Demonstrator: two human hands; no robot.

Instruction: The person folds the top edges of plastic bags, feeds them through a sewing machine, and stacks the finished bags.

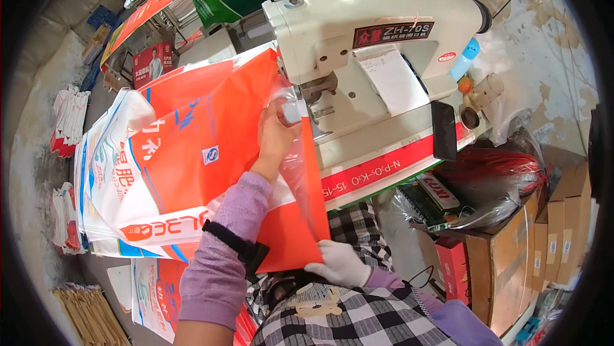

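Observation:
An orange and white printed woven bag (pixel 236 122) lies on a stack of similar bags, its right edge beside the sewing machine (pixel 384 32). A clear plastic liner (pixel 295 170) shows along that edge. My bare left hand (pixel 278 130), in a purple sleeve with a black strap, has its fingers curled on the bag's edge and liner, close to the machine's presser foot (pixel 325 112). At the bag's near corner, my right hand (pixel 342 263) in a white glove pinches the orange edge; part of its fingers is hidden.
A white paper pad (pixel 391 80) lies on the machine bed, and a dark phone (pixel 444 130) rests at its right end. Cardboard boxes (pixel 502 263) and red plastic strands (pixel 502 170) are at the right. Folded bags (pixel 69 116) stand by the left wall.

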